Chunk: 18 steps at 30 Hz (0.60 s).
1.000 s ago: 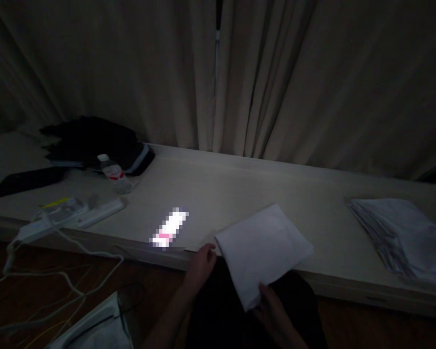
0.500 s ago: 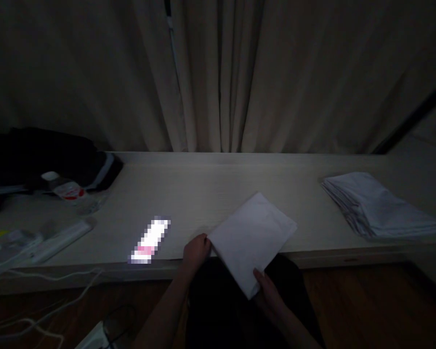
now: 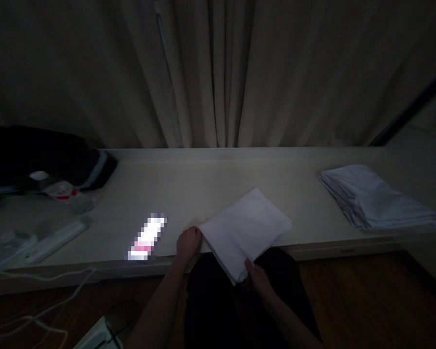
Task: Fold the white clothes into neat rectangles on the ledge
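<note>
A folded white cloth [image 3: 245, 228] lies partly on the desk, its near end reaching over the front edge above my lap. My left hand [image 3: 189, 243] is closed at its left corner, fingers curled with the tips mostly hidden. Along the near right edge, my right hand [image 3: 257, 277] grips the cloth, thumb on top and the other fingers underneath. To the right sits a stack of folded white cloths [image 3: 376, 196], apart from both hands.
A lit, pixelated phone-like screen [image 3: 146, 237] is left of my left hand. Farther left are a plastic bottle [image 3: 63, 190], dark fabric [image 3: 39, 155], a white power strip [image 3: 58, 240] and loose white cables [image 3: 58, 310]. Curtains [image 3: 283, 72] hang behind the desk [image 3: 203, 179].
The view has shifted slightly, so everything sits a little farther left and higher. Both hands keep hold of the cloth, its near corner now drawn up slightly.
</note>
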{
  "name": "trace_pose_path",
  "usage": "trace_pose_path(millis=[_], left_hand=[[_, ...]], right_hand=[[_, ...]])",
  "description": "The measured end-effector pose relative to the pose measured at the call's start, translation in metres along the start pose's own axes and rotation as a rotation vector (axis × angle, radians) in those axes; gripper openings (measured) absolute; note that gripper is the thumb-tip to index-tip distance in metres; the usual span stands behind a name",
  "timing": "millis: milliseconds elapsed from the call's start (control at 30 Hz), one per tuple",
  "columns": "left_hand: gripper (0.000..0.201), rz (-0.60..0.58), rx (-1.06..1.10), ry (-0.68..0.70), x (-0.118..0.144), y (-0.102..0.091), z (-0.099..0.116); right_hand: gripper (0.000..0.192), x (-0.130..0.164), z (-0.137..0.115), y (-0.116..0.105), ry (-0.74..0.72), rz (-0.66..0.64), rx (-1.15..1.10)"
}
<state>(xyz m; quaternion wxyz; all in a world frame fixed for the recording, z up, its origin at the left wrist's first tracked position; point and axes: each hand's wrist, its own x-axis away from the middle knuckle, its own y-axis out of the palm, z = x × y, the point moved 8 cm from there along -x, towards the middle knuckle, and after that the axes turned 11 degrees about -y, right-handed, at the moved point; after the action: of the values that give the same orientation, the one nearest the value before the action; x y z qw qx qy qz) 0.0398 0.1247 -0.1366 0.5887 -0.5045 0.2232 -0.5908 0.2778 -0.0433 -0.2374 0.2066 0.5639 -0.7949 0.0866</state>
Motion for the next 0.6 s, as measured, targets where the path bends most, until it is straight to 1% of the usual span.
trace_pose_path(millis=[67, 133, 200, 233, 300, 333, 367, 433, 533, 600], left_hand=[[0.038, -0.062, 0.115, -0.024, 0.024, 0.009, -0.006], [0.042, -0.147, 0.225, -0.040, 0.059, 0.028, -0.014], [0.043, -0.256, 0.390, -0.066, 0.098, 0.057, -0.021], [0.043, -0.327, 0.509, -0.086, 0.116, 0.074, -0.023], [0.041, -0.450, 0.735, -0.117, 0.144, 0.106, -0.022], [0.042, -0.490, 0.834, -0.138, 0.152, 0.120, -0.021], [0.043, -0.509, 0.907, -0.156, 0.156, 0.130, -0.020], [0.047, -0.516, 1.006, -0.191, 0.155, 0.144, -0.019], [0.053, -0.513, 1.061, -0.190, 0.145, 0.149, -0.015], [0.060, -0.506, 1.072, -0.186, 0.138, 0.149, -0.013]], right_hand=[[0.058, -0.001, -0.006, -0.015, 0.000, 0.039, 0.013], [0.058, -0.004, -0.019, -0.039, -0.024, 0.125, 0.016], [0.056, -0.010, -0.036, -0.062, -0.056, 0.200, 0.006], [0.054, -0.014, -0.045, -0.070, -0.068, 0.222, -0.001], [0.052, -0.023, -0.060, -0.080, -0.085, 0.245, -0.012], [0.050, -0.027, -0.066, -0.082, -0.090, 0.254, -0.014], [0.049, -0.031, -0.072, -0.084, -0.094, 0.266, -0.011], [0.045, -0.036, -0.079, -0.089, -0.106, 0.303, 0.003], [0.041, -0.042, -0.086, -0.098, -0.129, 0.350, 0.042], [0.036, -0.048, -0.087, -0.102, -0.123, 0.347, 0.061]])
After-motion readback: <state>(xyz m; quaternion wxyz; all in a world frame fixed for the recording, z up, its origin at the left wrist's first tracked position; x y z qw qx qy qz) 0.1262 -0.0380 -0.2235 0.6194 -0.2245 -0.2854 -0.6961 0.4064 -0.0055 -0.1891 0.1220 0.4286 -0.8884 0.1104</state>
